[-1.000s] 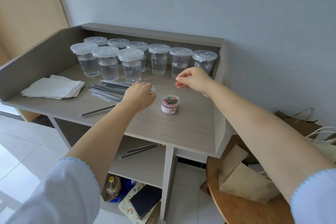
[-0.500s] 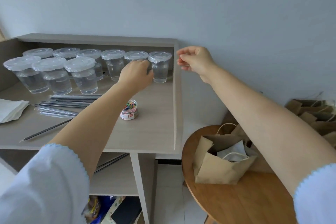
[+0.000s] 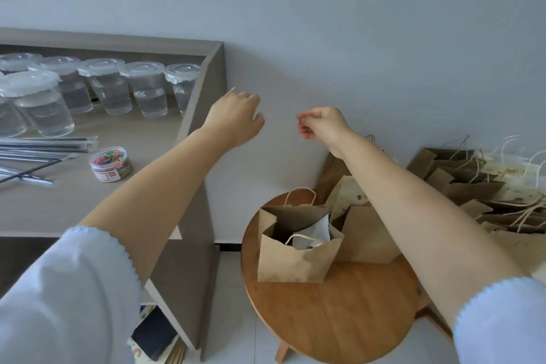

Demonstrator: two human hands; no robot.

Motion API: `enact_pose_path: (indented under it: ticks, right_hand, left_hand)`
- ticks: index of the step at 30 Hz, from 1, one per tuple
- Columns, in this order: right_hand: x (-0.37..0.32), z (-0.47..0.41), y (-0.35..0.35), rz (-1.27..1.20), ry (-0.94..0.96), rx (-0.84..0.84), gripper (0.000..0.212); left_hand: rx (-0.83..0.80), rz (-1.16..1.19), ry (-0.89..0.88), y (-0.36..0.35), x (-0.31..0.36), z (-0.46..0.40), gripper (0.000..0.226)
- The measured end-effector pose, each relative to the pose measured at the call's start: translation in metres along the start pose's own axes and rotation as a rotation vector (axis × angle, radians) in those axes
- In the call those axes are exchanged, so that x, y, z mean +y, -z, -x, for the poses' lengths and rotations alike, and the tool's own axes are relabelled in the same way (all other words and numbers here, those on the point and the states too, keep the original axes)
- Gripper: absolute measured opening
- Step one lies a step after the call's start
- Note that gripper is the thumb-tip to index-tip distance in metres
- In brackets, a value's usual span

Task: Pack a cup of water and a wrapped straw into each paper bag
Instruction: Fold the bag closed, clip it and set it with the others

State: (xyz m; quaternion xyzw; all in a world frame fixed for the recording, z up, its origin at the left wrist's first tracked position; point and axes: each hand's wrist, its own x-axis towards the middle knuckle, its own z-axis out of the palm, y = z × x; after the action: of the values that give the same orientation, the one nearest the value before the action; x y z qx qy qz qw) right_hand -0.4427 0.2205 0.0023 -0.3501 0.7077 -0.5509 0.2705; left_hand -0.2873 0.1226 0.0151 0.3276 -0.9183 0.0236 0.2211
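Observation:
Several lidded clear cups of water (image 3: 147, 91) stand in rows at the back of the grey desk (image 3: 59, 204). Wrapped straws (image 3: 44, 146) lie in front of them at the left. An open brown paper bag (image 3: 295, 257) stands on the round wooden stool (image 3: 334, 313) with something white inside. My left hand (image 3: 233, 117) hovers past the desk's right wall, fingers loosely curled and holding nothing. My right hand (image 3: 323, 125) is in the air above the stool, and its fingertips pinch a small clip (image 3: 299, 120).
A small round tub of coloured paper clips (image 3: 110, 163) sits on the desk near the straws. More paper bags (image 3: 478, 186) with string handles lie heaped at the right against the wall, and two stand behind the open bag. A lower shelf holds books.
Both hands have moved right, from above the desk to beyond its right wall. The view has swung right, bringing the stool and the open bag into sight.

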Motion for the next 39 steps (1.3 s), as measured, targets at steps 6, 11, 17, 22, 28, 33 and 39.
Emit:
enact_pose_path:
  ticks: [6,11,17,22,28,33,39]
  right_hand:
    - [0.05,0.004,0.037,0.035,-0.094,-0.076,0.023]
    - [0.089,0.012,0.059,0.121,-0.113,-0.194,0.031]
    - [0.128,0.028,0.062,0.281,-0.102,-0.296,0.03]
    - [0.152,0.033,0.055,0.37,-0.11,-0.371,0.023]
    - [0.168,0.026,0.049,0.367,-0.145,-0.336,0.021]
    - [0.179,0.013,0.042,0.412,-0.183,-0.328,0.02]
    - [0.182,-0.004,0.024,0.392,-0.225,-0.333,0.021]
  left_hand:
    - [-0.145,0.007,0.062,-0.04,0.05,0.021,0.026]
    - [-0.256,0.0,0.115,-0.076,0.077,0.042,0.038]
    - [-0.41,-0.042,0.163,-0.114,0.083,0.079,0.031]
    - [-0.558,-0.066,0.169,-0.142,0.068,0.108,0.049]
    - [-0.68,-0.097,0.193,-0.175,0.04,0.123,0.059]
    - [-0.732,-0.125,0.115,-0.199,0.031,0.119,0.068]
    - [-0.707,-0.095,0.006,-0.219,0.031,0.099,0.076]
